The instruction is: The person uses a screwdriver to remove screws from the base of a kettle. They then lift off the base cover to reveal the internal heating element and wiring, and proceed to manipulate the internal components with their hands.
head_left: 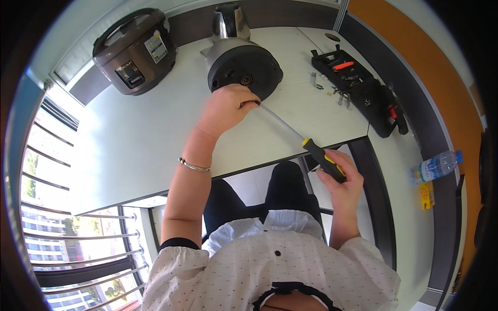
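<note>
Here's the kettle [228,62], tipped over by the far edge of the desk [150,137], its round black base turned toward the person. And the left hand [233,106] is right in front of it, at the lower part of that base; whether the fingers actually touch the base, I can't tell. The left grip is pressed together around the far end of the screwdriver [307,144], and anything small tucked in there stays hidden. Follow the grey shaft, slanting across the desk to the near edge, and there's the right hand [344,179], its grip pinching the black-and-yellow handle out beyond that edge. A thin silver bracelet [194,166] circles the left forearm.

Over at the far left corner sits a brown rice cooker [136,54], lid down. A shiny steel vessel [231,22] stands right behind the kettle at the far edge. Across to the right edge, toward the far right corner, a black tool case [358,85] lies wide open, an orange-red tool [343,66] inside, and small metal pieces [341,97] are scattered just left of it. Past the right edge, on the white surface there, a clear water bottle [437,166] with a blue cap rests on its side, a yellow packet [427,195] just beside it.
</note>
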A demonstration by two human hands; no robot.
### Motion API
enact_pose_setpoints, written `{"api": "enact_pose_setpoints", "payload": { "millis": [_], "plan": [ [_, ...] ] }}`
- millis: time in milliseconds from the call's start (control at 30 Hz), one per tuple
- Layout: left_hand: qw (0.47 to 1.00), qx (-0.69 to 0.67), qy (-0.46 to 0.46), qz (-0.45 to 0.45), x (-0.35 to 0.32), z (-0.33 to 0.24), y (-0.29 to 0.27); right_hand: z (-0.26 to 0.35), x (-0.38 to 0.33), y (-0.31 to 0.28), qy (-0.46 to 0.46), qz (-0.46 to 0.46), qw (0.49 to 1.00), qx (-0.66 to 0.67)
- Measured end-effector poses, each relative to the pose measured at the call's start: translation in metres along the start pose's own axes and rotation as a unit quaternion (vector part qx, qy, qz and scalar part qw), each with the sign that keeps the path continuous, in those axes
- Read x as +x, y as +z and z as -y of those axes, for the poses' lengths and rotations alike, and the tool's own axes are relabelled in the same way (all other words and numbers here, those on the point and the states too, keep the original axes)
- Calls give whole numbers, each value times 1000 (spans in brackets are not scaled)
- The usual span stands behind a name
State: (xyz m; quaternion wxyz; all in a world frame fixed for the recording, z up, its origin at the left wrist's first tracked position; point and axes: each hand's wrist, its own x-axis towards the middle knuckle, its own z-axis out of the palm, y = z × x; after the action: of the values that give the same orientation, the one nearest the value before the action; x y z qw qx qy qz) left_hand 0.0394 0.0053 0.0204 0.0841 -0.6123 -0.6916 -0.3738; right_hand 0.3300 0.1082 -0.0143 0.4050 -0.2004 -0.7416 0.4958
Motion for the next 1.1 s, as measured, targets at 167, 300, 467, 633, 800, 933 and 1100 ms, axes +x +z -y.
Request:
{"api": "enact_pose_setpoints", "payload": {
  "millis": [167, 300, 467, 633, 800, 933, 1100],
  "plan": [
    [993, 47, -69, 83, -13, 2, -17, 0, -3, -4, 23, 6, 999, 22],
    [976, 129, -157, 80, -36, 0, -32, -5, -4, -6, 36, 1, 999, 23],
    [935, 194, -269, 122, -60, 14, -34, -6, -6, 1, 44, 7, 998, 36],
    [955, 128, -241, 115, -63, 20, -29, -8, -6, 3, 60, 15, 997, 51],
    [965, 57, -228, 112, -60, 24, -27, -8, -7, 6, 54, 21, 996, 61],
    [967, 18, -233, 100, -63, 29, -30, -13, -7, 8, 70, 33, 993, 86],
    [966, 4, -239, 99, -64, 23, -33, -14, -7, 15, 59, 45, 994, 83]
  ]
}}
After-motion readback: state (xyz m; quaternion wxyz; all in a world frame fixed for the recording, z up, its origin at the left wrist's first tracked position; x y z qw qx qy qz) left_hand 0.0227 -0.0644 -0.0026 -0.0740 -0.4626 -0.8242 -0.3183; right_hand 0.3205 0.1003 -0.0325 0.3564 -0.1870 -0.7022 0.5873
